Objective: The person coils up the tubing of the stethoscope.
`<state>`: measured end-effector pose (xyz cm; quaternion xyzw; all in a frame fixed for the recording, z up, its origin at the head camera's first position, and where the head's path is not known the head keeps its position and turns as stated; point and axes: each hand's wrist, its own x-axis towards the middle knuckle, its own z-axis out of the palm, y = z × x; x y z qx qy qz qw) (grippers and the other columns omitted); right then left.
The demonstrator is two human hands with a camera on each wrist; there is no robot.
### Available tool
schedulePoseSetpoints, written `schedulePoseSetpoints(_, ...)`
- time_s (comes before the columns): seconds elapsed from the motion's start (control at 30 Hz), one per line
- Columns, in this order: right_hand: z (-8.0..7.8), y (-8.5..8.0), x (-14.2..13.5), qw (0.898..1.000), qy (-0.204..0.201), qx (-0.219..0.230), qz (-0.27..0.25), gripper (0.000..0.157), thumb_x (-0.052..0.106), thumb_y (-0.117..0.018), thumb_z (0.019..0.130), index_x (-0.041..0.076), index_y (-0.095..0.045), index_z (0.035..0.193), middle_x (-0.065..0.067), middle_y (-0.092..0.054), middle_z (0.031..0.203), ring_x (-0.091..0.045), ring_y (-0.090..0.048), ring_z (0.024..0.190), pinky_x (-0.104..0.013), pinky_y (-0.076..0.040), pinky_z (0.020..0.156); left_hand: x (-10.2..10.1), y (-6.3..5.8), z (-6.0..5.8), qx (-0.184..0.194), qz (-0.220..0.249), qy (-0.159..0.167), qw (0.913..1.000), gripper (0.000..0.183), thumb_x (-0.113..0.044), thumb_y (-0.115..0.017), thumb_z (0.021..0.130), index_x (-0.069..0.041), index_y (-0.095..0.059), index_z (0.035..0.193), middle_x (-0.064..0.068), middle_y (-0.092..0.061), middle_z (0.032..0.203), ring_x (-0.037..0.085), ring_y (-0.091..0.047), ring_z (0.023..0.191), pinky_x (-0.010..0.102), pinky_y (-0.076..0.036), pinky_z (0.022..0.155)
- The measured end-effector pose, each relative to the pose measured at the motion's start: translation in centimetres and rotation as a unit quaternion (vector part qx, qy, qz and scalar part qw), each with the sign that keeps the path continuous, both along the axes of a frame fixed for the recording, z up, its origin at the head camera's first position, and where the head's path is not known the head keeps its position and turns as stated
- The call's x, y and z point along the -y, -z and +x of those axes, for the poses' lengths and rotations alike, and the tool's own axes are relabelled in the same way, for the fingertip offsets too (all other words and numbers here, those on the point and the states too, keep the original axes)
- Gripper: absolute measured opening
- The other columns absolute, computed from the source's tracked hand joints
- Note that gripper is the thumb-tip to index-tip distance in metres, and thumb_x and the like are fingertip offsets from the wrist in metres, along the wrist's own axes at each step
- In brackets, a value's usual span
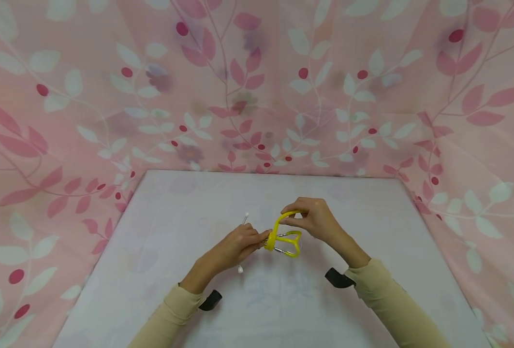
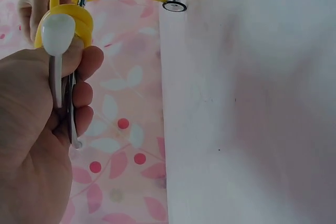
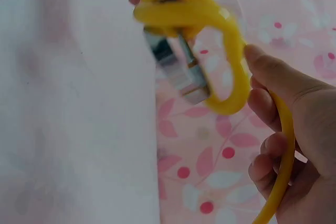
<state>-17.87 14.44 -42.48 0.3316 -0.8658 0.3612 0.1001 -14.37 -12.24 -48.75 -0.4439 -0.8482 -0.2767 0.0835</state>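
Note:
A stethoscope with yellow tubing [image 1: 271, 240] is held above the table between both hands. My left hand [image 1: 239, 245] grips its metal ear tubes [image 2: 55, 80], and a white eartip [image 2: 58, 34] sticks out beside the thumb. Next to those fingers the tubing is wound round the metal part. My right hand [image 1: 319, 221] holds a length of tubing [image 3: 285, 156] between thumb and fingers, to the right of the wrap. The round chestpiece [image 2: 174, 6] hangs at the tubing's end in the left wrist view. Metal parts look blurred in the right wrist view.
A white-covered table [image 1: 187, 193] lies under the hands. Pink leaf-patterned cloth [image 1: 257, 96] stands behind it and at both sides. Black bands [image 1: 340, 278] sit at the wrists, by the beige sleeves [image 1: 374, 280].

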Motion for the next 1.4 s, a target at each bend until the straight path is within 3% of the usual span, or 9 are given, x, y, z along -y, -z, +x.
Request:
schedulePoseSetpoints(0.23,-1.2,2.3,-0.7,0.990,-0.017,0.124,-0.067,0.022,0.027,-0.081,0.080,0.016,-0.078,0.099,0.007,-0.072,0.085,-0.012,-0.052,0.065,-0.020,-0.045,0.060,-0.2,-0.1,0.1,-0.013,0.027,0.013,0.9995,0.046,-0.018,-0.065,0.094,-0.013,-0.057,0.139,-0.005,-0.071,0.095,0.007,-0.052,0.086,0.020,-0.045,0.077)
schedulePoseSetpoints(0.43,-1.7,4.7,-0.7,0.962,-0.022,0.243,-0.121,0.024,0.020,-0.075,0.086,0.008,-0.076,0.107,-0.007,-0.076,0.100,-0.030,-0.069,0.084,-0.023,-0.057,0.073,-0.3,-0.1,0.0,-0.026,0.050,0.018,0.9982,0.043,-0.021,-0.060,0.098,-0.011,-0.056,0.139,-0.005,-0.069,0.094,0.008,-0.052,0.085,0.021,-0.044,0.077)
schedulePoseSetpoints(0.57,-1.5,6.0,-0.4,0.943,-0.029,0.290,-0.158,0.023,0.020,-0.073,0.088,0.007,-0.076,0.106,-0.012,-0.075,0.103,-0.029,-0.073,0.088,-0.031,-0.060,0.073,-0.4,-0.1,-0.1,-0.017,0.065,0.026,0.9974,0.044,-0.021,-0.060,0.097,-0.009,-0.055,0.139,-0.005,-0.069,0.094,0.008,-0.052,0.084,0.020,-0.044,0.076)
schedulePoseSetpoints(0.73,-1.1,8.2,-0.3,0.939,-0.059,0.288,-0.179,0.023,0.014,-0.072,0.089,0.003,-0.074,0.109,-0.018,-0.074,0.105,-0.016,-0.073,0.089,-0.031,-0.059,0.078,-0.5,-0.2,-0.1,-0.010,0.069,0.025,0.9972,0.044,-0.020,-0.062,0.096,-0.008,-0.056,0.138,-0.004,-0.068,0.093,0.008,-0.051,0.083,0.019,-0.043,0.074)
schedulePoseSetpoints(0.87,-0.5,9.4,-0.1,0.934,-0.079,0.285,-0.203,0.025,0.006,-0.068,0.091,-0.008,-0.070,0.112,-0.028,-0.071,0.102,-0.017,-0.072,0.077,-0.029,-0.059,0.071,-0.4,0.0,-0.1,-0.016,0.066,0.013,0.9976,0.044,-0.020,-0.063,0.096,-0.009,-0.057,0.138,-0.004,-0.069,0.092,0.009,-0.051,0.083,0.020,-0.043,0.073)
schedulePoseSetpoints(0.97,0.2,9.8,0.5,0.937,-0.072,0.277,-0.201,0.024,0.002,-0.063,0.094,-0.014,-0.068,0.111,-0.033,-0.069,0.099,-0.020,-0.070,0.069,-0.028,-0.058,0.063,-0.4,0.1,-0.1,-0.020,0.066,-0.001,0.9976,0.045,-0.018,-0.065,0.094,-0.010,-0.057,0.138,-0.003,-0.070,0.092,0.009,-0.050,0.083,0.021,-0.042,0.073)
schedulePoseSetpoints(1.1,1.3,10.5,1.5,0.940,-0.044,0.282,-0.189,0.025,0.006,-0.063,0.094,-0.010,-0.069,0.113,-0.031,-0.070,0.092,-0.034,-0.069,0.068,-0.036,-0.057,0.058,-0.4,0.4,-0.3,-0.026,0.073,-0.016,0.9968,0.045,-0.014,-0.066,0.093,-0.008,-0.058,0.137,-0.002,-0.070,0.090,0.010,-0.050,0.083,0.022,-0.042,0.072)
schedulePoseSetpoints(1.27,2.7,10.8,2.5,0.928,-0.023,0.314,-0.199,0.030,0.015,-0.062,0.097,-0.003,-0.067,0.120,-0.028,-0.072,0.096,-0.047,-0.064,0.068,-0.047,-0.055,0.058,-0.4,1.0,-0.7,-0.023,0.089,-0.037,0.9950,0.044,-0.015,-0.065,0.094,-0.007,-0.058,0.137,-0.001,-0.071,0.092,0.010,-0.049,0.081,0.021,-0.041,0.069)
schedulePoseSetpoints(1.4,3.5,10.6,2.9,0.942,-0.014,0.289,-0.173,0.036,0.021,-0.063,0.096,-0.001,-0.065,0.125,-0.021,-0.074,0.097,-0.040,-0.066,0.067,-0.042,-0.056,0.058,-0.3,1.4,-1.1,-0.015,0.095,-0.063,0.9933,0.045,-0.017,-0.065,0.094,-0.008,-0.057,0.137,-0.003,-0.072,0.093,0.009,-0.049,0.080,0.021,-0.041,0.069)
